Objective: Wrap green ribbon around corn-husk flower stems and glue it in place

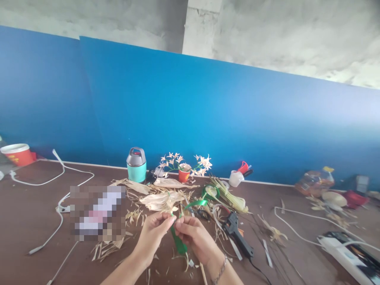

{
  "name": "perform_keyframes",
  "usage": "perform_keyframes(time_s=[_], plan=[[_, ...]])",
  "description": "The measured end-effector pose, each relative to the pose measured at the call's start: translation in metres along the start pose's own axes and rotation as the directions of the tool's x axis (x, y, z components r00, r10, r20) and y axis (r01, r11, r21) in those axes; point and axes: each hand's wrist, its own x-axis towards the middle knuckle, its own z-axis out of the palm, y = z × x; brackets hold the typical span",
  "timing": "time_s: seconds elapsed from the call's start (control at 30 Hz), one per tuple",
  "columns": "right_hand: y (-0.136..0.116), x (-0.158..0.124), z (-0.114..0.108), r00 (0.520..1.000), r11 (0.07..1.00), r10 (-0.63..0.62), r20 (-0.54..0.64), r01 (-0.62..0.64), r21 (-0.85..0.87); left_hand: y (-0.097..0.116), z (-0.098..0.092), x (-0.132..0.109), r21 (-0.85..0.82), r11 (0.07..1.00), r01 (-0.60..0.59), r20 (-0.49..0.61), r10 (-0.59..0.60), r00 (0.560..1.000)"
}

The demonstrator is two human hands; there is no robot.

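My left hand (156, 231) is closed in a pinch on a small pale husk flower (172, 209), whose petals stand above the fingertips. Against it, my right hand (192, 233) is also pinched, at the flower's stem, with a bit of green tape showing at its fingers. A loose green ribbon (197, 204) curls just beyond the right hand, near a green roll (211, 192). Below the fingers is a green object (179, 242), partly hidden by the hands; its kind is unclear. Dried corn husks (162, 200) lie just behind the hands.
A black glue gun (237, 233) with its cord lies right of my hands. Behind stand a turquoise flask (137, 168), a red cup (184, 173) with husk flowers, and a white cup (236, 179). A power strip (341, 253) sits right; white cables (61, 208) run left.
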Motion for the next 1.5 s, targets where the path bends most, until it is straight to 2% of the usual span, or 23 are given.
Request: perform_keyframes(time_s=[0.13, 0.4, 0.53, 0.67, 0.77, 0.83, 0.97, 1.03, 1.17, 1.27, 1.37, 1.43, 1.5], plan=[[0.003, 0.002, -0.005, 0.998, 0.996, 0.024, 0.066, -0.029, 0.080, 0.000, -0.001, 0.000, -0.023, 0.999, 0.039, 0.076, -0.037, 0.996], [0.005, 0.002, 0.001, 0.998, 0.996, -0.055, -0.019, 0.056, 0.072, -0.011, -0.008, 0.006, 0.025, 0.992, 0.127, -0.013, -0.127, 0.992], [0.002, 0.001, 0.006, 0.982, 0.988, -0.138, -0.131, 0.127, -0.088, -0.012, -0.007, 0.006, -0.004, 0.988, 0.154, -0.035, -0.154, 0.987], [0.003, 0.001, 0.008, 0.946, 0.934, -0.253, -0.200, 0.185, -0.305, -0.015, -0.007, 0.006, -0.061, 0.992, 0.108, -0.041, -0.111, 0.993], [0.005, 0.001, 0.008, 0.916, 0.854, -0.356, -0.183, 0.239, -0.463, -0.018, -0.007, 0.006, -0.093, 0.992, 0.091, -0.050, -0.096, 0.994], [0.007, 0.001, 0.008, 0.879, 0.770, -0.448, -0.160, 0.289, -0.569, -0.018, -0.007, 0.006, -0.111, 0.990, 0.086, -0.063, -0.093, 0.994], [0.010, -0.001, 0.011, 0.754, 0.508, -0.653, -0.069, 0.368, -0.779, -0.015, -0.002, 0.004, -0.167, 0.979, 0.120, -0.113, -0.139, 0.984], [0.012, -0.001, 0.013, 0.704, 0.368, -0.711, -0.004, 0.367, -0.855, -0.015, 0.000, 0.003, -0.209, 0.965, 0.160, -0.142, -0.191, 0.971], [0.016, 0.001, 0.015, 0.665, 0.178, -0.742, 0.085, 0.317, -0.932, -0.018, 0.002, 0.000, -0.249, 0.941, 0.231, -0.179, -0.279, 0.944], [0.019, 0.003, 0.015, 0.640, 0.100, -0.759, 0.120, 0.296, -0.950, -0.019, 0.003, -0.001, -0.274, 0.936, 0.222, -0.186, -0.278, 0.942], [0.022, 0.003, 0.016, 0.622, 0.063, -0.772, 0.134, 0.284, -0.957, -0.019, 0.005, -0.001, -0.272, 0.939, 0.212, -0.161, -0.261, 0.952], [0.022, 0.003, 0.016, 0.621, 0.074, -0.773, 0.130, 0.291, -0.954, -0.019, 0.005, 0.000, -0.264, 0.946, 0.187, -0.168, -0.236, 0.957], [0.021, 0.002, 0.016, 0.648, 0.155, -0.756, 0.094, 0.317, -0.936, -0.020, 0.003, 0.001, -0.238, 0.962, 0.131, -0.193, -0.179, 0.965]])
